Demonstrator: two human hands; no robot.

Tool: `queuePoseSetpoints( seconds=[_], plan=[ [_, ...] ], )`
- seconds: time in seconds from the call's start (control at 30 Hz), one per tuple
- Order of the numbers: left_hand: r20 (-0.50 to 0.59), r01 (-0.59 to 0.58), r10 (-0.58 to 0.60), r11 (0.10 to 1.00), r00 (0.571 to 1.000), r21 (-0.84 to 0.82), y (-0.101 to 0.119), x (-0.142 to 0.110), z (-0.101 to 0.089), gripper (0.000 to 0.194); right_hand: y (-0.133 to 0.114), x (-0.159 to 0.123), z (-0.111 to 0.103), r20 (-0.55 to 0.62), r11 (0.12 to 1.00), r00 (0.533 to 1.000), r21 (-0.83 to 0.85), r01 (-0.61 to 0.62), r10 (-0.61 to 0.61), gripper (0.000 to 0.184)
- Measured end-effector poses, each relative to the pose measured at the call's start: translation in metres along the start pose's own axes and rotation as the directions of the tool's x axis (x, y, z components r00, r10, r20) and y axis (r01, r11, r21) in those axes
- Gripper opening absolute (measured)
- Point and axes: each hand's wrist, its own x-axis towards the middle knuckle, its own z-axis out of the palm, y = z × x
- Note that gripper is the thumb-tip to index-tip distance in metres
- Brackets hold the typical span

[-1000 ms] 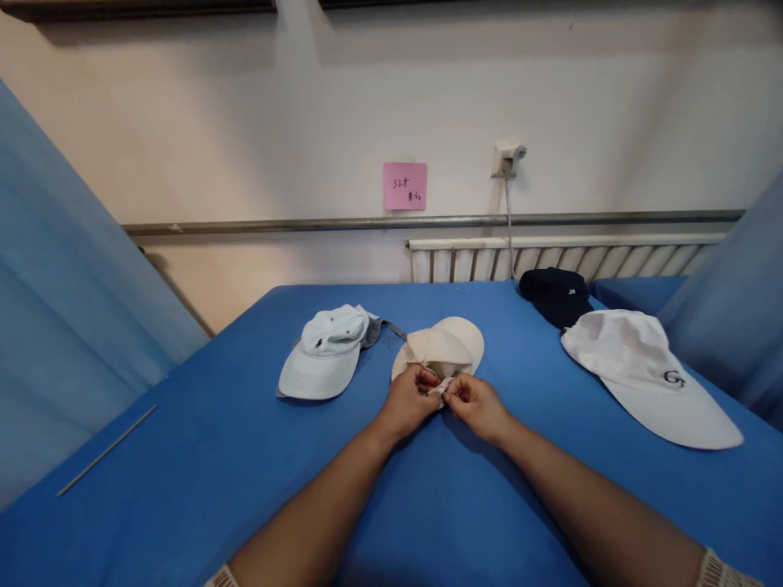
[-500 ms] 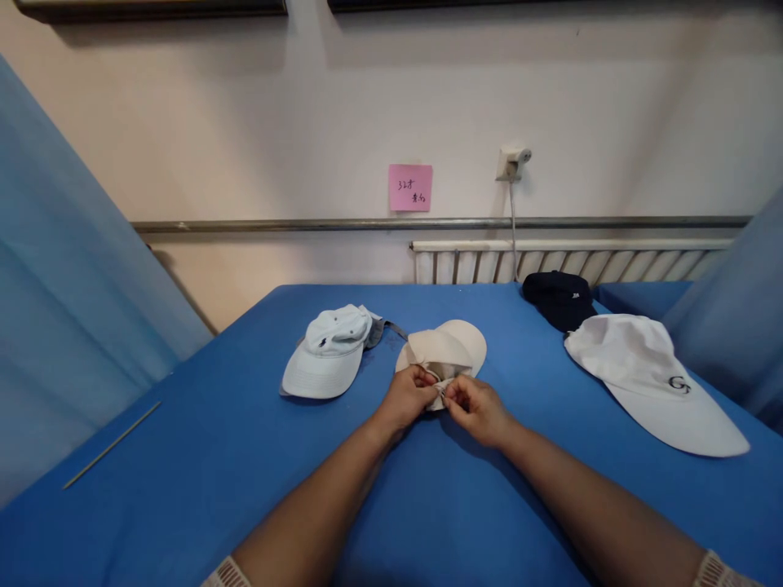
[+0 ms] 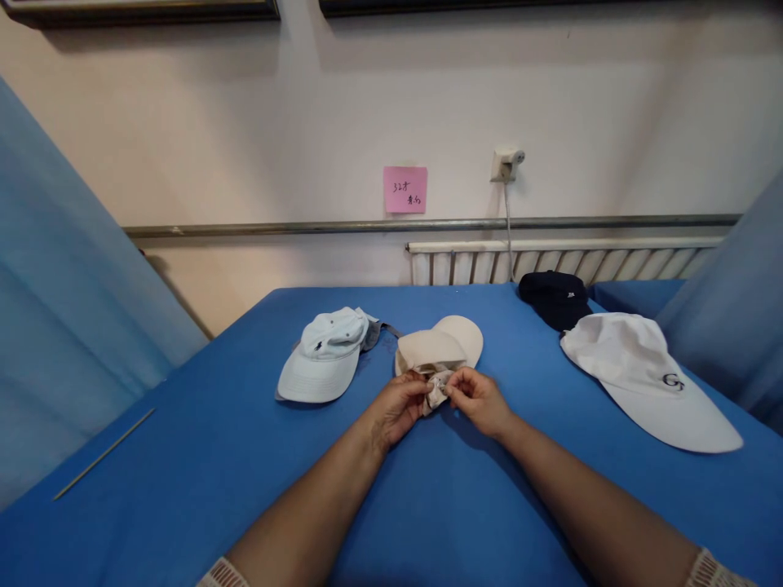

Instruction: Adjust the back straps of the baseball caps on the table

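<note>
- pink note [image 3: 404, 190] on the wall [image 3: 275, 147] behind the table [image 3: 183, 456]: handwritten "32", then characters too small to read surely
- white cap [image 3: 624, 350] on the table's right: dark capital "g", second character unclear

The beige cap [image 3: 431, 349] is gripped at its near edge by the left hand [image 3: 400, 406] and pinched there by the right hand [image 3: 480, 401]; a pale blue cap [image 3: 324, 359] is seen to the left, while a white cap [image 3: 642, 379] and a navy cap [image 3: 554, 297] are set to the right on the blue cover [image 3: 245, 481]
</note>
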Motion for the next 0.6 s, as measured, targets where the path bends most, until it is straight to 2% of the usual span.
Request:
queuePoseSetpoints(
  seconds=[0.07,0.13,0.2,0.27,0.37,0.47,0.6],
  plan=[
    [-0.030,-0.015,0.017,0.998,0.999,0.057,-0.003,0.002,0.000,0.028,-0.006,-0.001,-0.004,-0.011,0.980,0.995,-0.174,0.096,-0.099,0.009],
    [-0.069,-0.056,0.066,0.989,0.995,0.139,-0.006,0.003,0.000,0.027,-0.013,-0.003,-0.007,0.018,0.910,0.980,-0.369,0.191,-0.198,0.005],
    [-0.107,-0.105,0.132,0.968,0.985,0.228,-0.008,0.004,0.001,0.029,-0.019,-0.005,-0.008,0.066,0.825,0.973,-0.519,0.223,-0.222,0.010],
    [-0.135,-0.144,0.191,0.943,0.972,0.300,-0.009,0.004,0.003,0.030,-0.024,-0.006,-0.006,0.090,0.761,0.979,-0.617,0.201,-0.185,0.011],
    [-0.141,-0.178,0.244,0.914,0.960,0.364,-0.011,0.004,0.005,0.031,-0.029,-0.007,-0.005,0.107,0.703,0.989,-0.695,0.150,-0.105,0.012],
    [-0.120,-0.205,0.282,0.876,0.952,0.436,-0.013,0.005,0.005,0.031,-0.029,-0.006,-0.004,0.112,0.689,0.993,-0.718,0.101,-0.030,0.011],
    [-0.073,-0.245,0.368,0.742,0.927,0.624,-0.016,0.009,0.004,0.026,-0.019,-0.006,-0.003,0.112,0.782,0.993,-0.623,0.035,0.045,0.005]
  ],
)
